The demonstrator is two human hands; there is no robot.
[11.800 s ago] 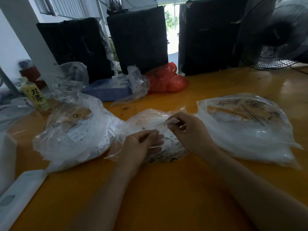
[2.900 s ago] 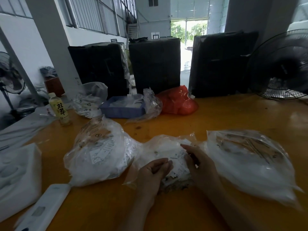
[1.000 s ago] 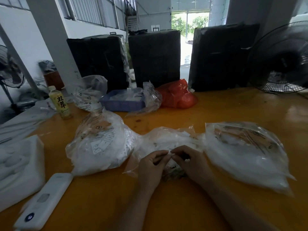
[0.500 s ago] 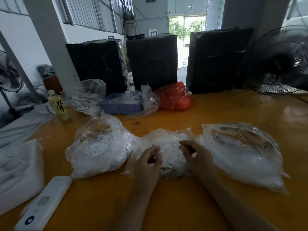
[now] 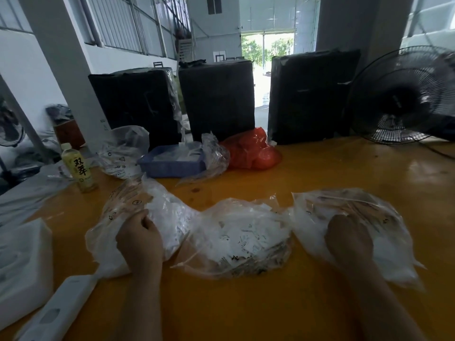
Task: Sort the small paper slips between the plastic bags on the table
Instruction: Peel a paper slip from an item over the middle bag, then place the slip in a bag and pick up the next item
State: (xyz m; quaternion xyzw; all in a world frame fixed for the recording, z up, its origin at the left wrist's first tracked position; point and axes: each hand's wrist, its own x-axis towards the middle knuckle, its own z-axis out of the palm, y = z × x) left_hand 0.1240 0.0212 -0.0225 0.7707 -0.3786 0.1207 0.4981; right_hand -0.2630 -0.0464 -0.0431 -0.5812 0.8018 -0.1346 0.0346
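Comparing with half a second ago: both hands have left the middle bag (image 5: 242, 238) and parted, one to each outer bag. Left hand (image 5: 139, 238), fingers curled, rests on the left bag (image 5: 138, 217) at 9 o'clock; whether it pinches a slip cannot be told. Right hand (image 5: 348, 238) lies on the right bag (image 5: 354, 222) at 3 o'clock, fingers hidden, grip undetermined. Paper slips (image 5: 246, 236) fill the middle bag on the counter (image 5: 246, 303). Farther off at 10 o'clock, a bottle (image 5: 78, 168) bears Chinese characters.
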